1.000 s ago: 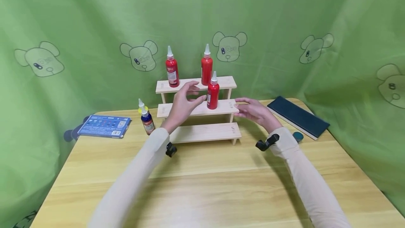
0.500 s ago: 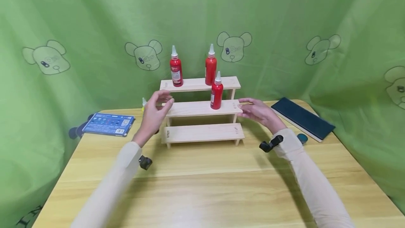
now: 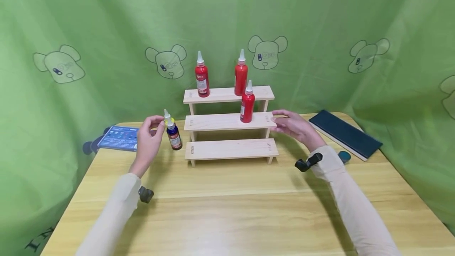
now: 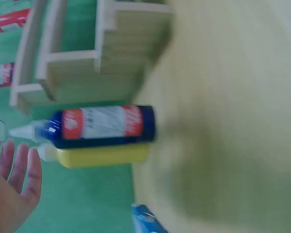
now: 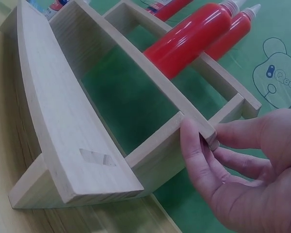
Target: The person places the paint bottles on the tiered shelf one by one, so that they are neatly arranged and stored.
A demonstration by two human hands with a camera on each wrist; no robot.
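A three-step wooden display shelf (image 3: 231,149) stands on the table. My right hand (image 3: 294,129) pinches the right end of its middle step; the right wrist view shows the fingers (image 5: 196,160) around that board's end. My left hand (image 3: 147,143) is beside a dark blue paint bottle (image 3: 174,136), fingers loosely bent and apart from it in the left wrist view. Behind the blue bottle stands a yellow paint bottle (image 4: 104,157), mostly hidden in the head view. Two red paint bottles (image 3: 202,80) stand on the top step. Another red bottle (image 3: 247,108) stands on the middle step.
A flat blue box (image 3: 119,138) lies at the left, partly behind my left hand. At the right are a dark green notebook (image 3: 345,131) and a small teal round thing (image 3: 344,156) near my right wrist. A green curtain (image 3: 227,19) hangs behind the table.
My left hand has moved left, away from the red bottle on the middle step, past the shelf's left end to the blue bottle. My right hand stays on the step's end.
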